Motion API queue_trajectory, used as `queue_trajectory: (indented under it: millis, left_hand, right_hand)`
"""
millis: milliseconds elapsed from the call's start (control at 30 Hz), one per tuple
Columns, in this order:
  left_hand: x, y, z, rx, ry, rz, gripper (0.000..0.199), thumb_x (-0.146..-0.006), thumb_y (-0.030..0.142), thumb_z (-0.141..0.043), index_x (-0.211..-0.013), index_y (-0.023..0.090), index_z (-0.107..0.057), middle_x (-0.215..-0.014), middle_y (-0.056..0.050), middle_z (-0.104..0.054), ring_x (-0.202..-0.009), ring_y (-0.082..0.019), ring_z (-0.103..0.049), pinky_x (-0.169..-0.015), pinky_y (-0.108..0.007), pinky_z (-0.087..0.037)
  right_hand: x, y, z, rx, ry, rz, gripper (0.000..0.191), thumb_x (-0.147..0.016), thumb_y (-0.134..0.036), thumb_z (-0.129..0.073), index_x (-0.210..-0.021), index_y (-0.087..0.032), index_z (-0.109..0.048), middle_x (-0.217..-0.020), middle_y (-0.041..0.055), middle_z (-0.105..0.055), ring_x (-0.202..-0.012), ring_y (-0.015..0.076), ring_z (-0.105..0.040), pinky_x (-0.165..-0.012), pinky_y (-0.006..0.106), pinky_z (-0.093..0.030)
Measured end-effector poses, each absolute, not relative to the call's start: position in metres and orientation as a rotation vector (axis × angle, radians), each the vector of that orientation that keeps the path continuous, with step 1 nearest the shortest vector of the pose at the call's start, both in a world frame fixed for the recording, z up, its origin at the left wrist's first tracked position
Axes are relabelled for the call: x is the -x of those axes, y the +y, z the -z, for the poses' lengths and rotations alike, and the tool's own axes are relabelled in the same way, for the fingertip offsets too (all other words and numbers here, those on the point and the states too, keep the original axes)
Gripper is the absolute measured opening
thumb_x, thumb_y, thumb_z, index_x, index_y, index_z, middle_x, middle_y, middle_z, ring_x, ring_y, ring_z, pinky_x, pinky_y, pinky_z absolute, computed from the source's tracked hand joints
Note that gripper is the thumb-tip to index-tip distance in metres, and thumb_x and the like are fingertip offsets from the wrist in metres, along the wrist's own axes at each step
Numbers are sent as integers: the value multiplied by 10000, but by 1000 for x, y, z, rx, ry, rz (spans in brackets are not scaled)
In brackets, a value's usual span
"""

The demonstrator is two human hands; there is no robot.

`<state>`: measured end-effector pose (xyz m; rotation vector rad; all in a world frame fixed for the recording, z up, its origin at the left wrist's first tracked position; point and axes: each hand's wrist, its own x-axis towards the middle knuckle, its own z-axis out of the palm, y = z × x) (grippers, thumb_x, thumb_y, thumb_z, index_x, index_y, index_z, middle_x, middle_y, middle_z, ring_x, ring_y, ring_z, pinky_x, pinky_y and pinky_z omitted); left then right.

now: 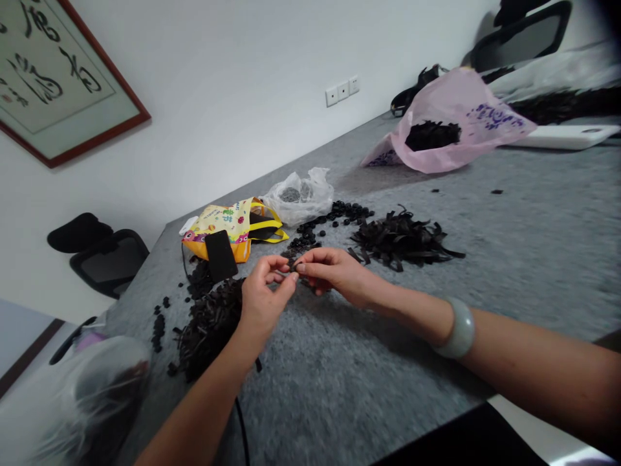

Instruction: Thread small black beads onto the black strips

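My left hand and my right hand meet above the grey felt table top. Their fingertips pinch a small black piece, mostly hidden by the fingers. A pale green bangle circles my right wrist. Beside my left hand lies a heap of dark cut strips. A looser pile of black strips spreads beyond my right hand. Small round black pieces trail across the felt just past my fingertips.
A black phone rests on a colourful bag, next to a clear plastic bag. A pink plastic bag holds black strips at the far side. A black cable crosses the near table edge. Chairs stand beyond the table.
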<state>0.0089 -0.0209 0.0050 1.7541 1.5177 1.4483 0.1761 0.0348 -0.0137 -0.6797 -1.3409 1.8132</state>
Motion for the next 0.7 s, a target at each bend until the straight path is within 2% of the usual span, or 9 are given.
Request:
queue_trajectory:
  millis: [67, 233, 467, 600, 700]
  left_hand:
    - [-9, -22, -5, -1945, 1548, -1438, 262, -742, 210, -753, -995, 221, -688, -893, -22, -715, -722, -162, -673, -723, -292, -551]
    - [-8, -25, -7, -2286, 1593, -1320, 134, -851, 222, -676, -968, 247, -735, -886, -37, -750, -774, -196, -678, -833, -355, -534]
    - [-9, -27, -8, -2395, 1605, -1324, 81, -836, 208, -665, -881, 223, -731, -772, -19, -746, -679, -177, -667, -796, -347, -537]
    - [-5, -24, -7, -2446, 1598, -1279, 105, -835, 198, -628, -879, 200, -723, -794, -29, -752, -706, -179, -672, -770, -338, -531]
    - [2, -20, -8, -2343, 1632, -1190, 138, -826, 211, -619, -912, 197, -726, -846, -41, -755, -745, -187, -675, -731, -318, -524]
  right_hand:
    - [-176, 35, 14, 690, -1318, -1816, 283, -697, -393, -826, -819, -163, -714, -680, -20, -614, -507, 52, -463, -455, 185, -369]
    - [-176, 35, 13, 661, -1278, -1899, 236, -652, -347, -816, -730, -163, -691, -597, -44, -520, -496, 58, -380, -446, 209, -266]
    - [-174, 29, 12, 677, -1245, -1966, 198, -662, -316, -752, -703, -154, -646, -592, -43, -479, -513, 59, -379, -450, 194, -258]
    - [-173, 33, 16, 687, -1299, -1950, 218, -691, -344, -735, -734, -158, -630, -597, -49, -471, -506, 59, -380, -450, 192, -274]
    - [-180, 47, 18, 723, -1568, -1799, 267, -781, -427, -694, -791, -164, -650, -586, -49, -477, -493, 77, -391, -448, 211, -291]
